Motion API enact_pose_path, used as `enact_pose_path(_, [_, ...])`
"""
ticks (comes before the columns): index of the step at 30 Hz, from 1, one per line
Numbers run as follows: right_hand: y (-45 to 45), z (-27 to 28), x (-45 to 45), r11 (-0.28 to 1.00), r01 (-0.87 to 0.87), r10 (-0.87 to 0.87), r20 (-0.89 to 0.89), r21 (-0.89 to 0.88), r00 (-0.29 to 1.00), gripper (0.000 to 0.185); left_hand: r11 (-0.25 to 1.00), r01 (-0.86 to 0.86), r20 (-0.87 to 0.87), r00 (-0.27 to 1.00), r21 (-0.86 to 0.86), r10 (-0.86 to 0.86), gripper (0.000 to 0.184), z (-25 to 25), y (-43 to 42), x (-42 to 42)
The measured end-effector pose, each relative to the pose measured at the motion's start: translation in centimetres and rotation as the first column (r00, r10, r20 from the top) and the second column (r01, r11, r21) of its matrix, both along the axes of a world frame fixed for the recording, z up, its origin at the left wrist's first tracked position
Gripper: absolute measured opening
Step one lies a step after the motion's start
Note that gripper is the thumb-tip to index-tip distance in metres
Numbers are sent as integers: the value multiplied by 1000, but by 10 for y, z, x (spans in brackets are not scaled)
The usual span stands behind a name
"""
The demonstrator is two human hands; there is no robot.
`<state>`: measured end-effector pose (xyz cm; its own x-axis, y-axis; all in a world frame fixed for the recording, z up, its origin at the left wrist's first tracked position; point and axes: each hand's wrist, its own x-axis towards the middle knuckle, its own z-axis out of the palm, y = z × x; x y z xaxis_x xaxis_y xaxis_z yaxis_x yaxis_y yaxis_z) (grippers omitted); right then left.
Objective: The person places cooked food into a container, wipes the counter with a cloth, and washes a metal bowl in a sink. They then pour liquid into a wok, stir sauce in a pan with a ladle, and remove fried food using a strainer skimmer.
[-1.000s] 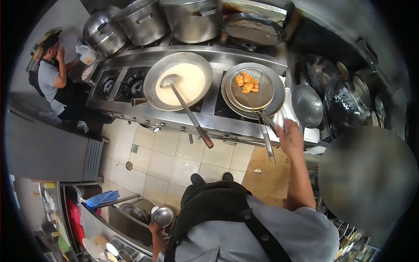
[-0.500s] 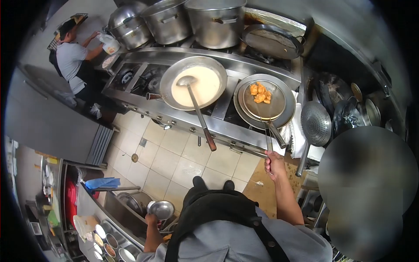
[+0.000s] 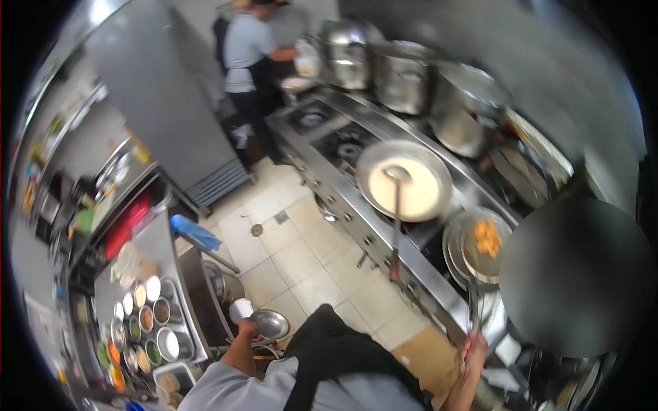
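My left hand point(image 3: 247, 329) is closed on the rim of a shallow metal bowl point(image 3: 271, 324), low beside the prep counter. A white container point(image 3: 240, 310) is just behind that bowl. At the stove's front edge my right hand point(image 3: 474, 349) grips the thin handle of a round strainer point(image 3: 490, 266). Orange fried pieces point(image 3: 488, 238) lie in the strainer, which is over a metal pan point(image 3: 454, 236). Left of it on the stove, a wide wok point(image 3: 366, 161) holds pale creamy liquid point(image 3: 418, 195) with a ladle point(image 3: 397, 219) resting in it. Motion blurs the view.
Large pots point(image 3: 404, 79) line the back of the stove point(image 3: 329, 195). A co-worker point(image 3: 250, 55) at the far end holds a white jug point(image 3: 308, 58). Several small containers of ingredients point(image 3: 145, 318) fill the counter at left. A blue cloth point(image 3: 195, 231) hangs at its corner.
My view has swung left, so the stove appears further right and more of the ingredient counter shows. Both hands keep their holds on the bowl and the strainer.
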<state>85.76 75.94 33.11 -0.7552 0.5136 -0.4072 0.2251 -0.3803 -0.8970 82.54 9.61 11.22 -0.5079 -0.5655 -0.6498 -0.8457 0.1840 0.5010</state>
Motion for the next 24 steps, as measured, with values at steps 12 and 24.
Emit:
enact_pose_path(12, [-62, 109, -31, 980, -152, 145, 63, 127, 987, 11, 955, -286, -557, 808, -81, 195, 34, 62, -32, -73])
enact_pose_path(24, [-316, 109, -245, 667, -738, 743, 176, -103, 646, 10, 788, -603, -678, 527, 127, 512, 25, 168, -172, -193])
